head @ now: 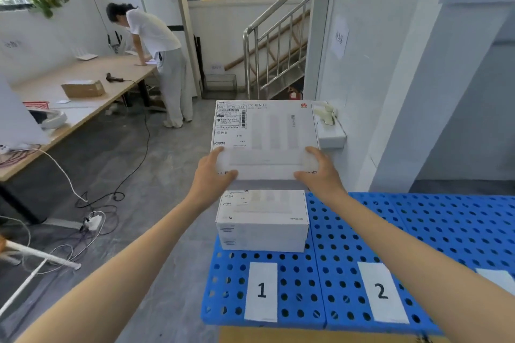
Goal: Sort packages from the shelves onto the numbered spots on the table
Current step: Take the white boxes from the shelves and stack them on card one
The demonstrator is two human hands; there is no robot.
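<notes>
Thumbs on top, the other fingers wrapped under and out of sight: left hand [214, 172] and right hand [320, 170] each grip a near corner of the white package [264, 131], held flat in the air. Right below it a second white box [263, 220] sits just beyond label 1 [261, 291] on the blue table [418, 231], with label 2 [381, 291] to the right. Looks like the placing step, stacking on spot 1 I'd guess. Next up: lower it level, line up the edges, slide the fingers out.

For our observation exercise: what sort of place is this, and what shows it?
Likely a small parcel-sorting room: a labelled box held above a second box, a blue table with numbered spots, and a scanner on a bench.
</notes>
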